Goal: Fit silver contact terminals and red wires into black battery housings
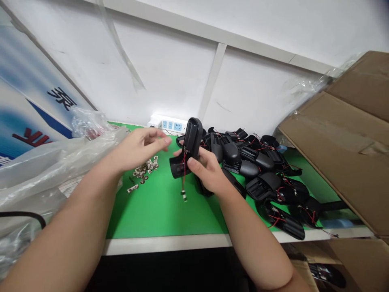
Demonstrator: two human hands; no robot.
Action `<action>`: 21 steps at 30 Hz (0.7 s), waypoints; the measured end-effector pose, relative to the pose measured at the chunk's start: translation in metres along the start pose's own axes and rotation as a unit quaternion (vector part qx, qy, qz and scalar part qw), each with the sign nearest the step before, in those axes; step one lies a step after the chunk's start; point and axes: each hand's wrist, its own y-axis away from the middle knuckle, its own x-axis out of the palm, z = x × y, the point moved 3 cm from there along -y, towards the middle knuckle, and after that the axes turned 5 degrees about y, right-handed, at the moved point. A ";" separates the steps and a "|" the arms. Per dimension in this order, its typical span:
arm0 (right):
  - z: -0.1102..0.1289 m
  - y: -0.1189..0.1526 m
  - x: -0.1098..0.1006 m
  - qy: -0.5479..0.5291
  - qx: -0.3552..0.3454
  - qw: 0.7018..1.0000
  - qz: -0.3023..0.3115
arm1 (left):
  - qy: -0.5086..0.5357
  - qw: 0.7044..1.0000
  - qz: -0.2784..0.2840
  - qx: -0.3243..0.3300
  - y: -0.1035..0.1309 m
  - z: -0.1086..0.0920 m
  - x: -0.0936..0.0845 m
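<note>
My right hand (pixel 208 168) is wrapped round a black plastic housing (pixel 192 136), which stands upright above the green mat (pixel 161 219). Red wires hang from the housing, and a small metal-and-white connector piece (pixel 184 196) dangles at their lower end. To the left of the housing, my left hand (pixel 148 146) is raised with its fingers bent and the thumb near the index finger; a gap shows between them and nothing is visible there. Beneath and just beyond that hand lies a small pile of metal contact pieces (pixel 142 172).
Many similar black housings (pixel 231 150) with red wires are heaped at the right. A white power strip (pixel 173 124) lies by the wall. Clear plastic bags (pixel 60 162) cover the left side, and cardboard boxes (pixel 340 138) stand at the right and below the table edge.
</note>
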 end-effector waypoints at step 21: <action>-0.047 -0.009 0.056 0.246 0.095 0.964 0.042 | 0.427 0.879 -0.171 -0.130 -0.005 0.002 -0.006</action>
